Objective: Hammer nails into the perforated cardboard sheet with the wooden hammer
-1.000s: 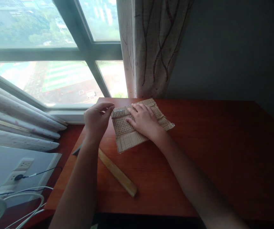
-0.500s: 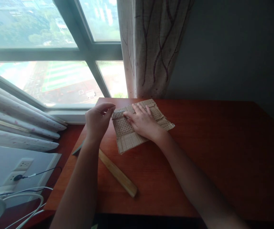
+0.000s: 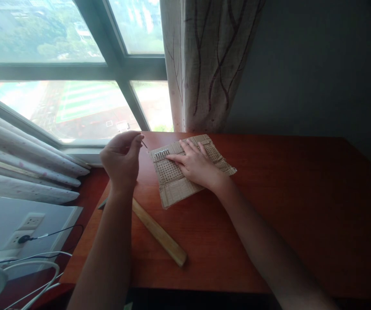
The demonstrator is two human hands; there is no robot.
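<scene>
A creased piece of cardboard, dotted with rows of small holes, lies on the wooden tabletop. Several nails stand in a short row near its upper left corner. My right hand presses flat on the cardboard, fingers spread, its thumb or forefinger tip beside that row. Just off the left corner, my left hand is raised, pinching a thin dark nail that points down and right. Below it lies a hammer, its wooden handle showing; the left forearm covers part of it.
The red-brown table stretches away to the right. A window and a patterned curtain are behind it. On the left are another curtain, a wall socket with a plug, and white cables.
My left hand has moved left and up, away from the cardboard's corner, and the nail in its pinch now shows. My right hand stays pressed on the cardboard.
</scene>
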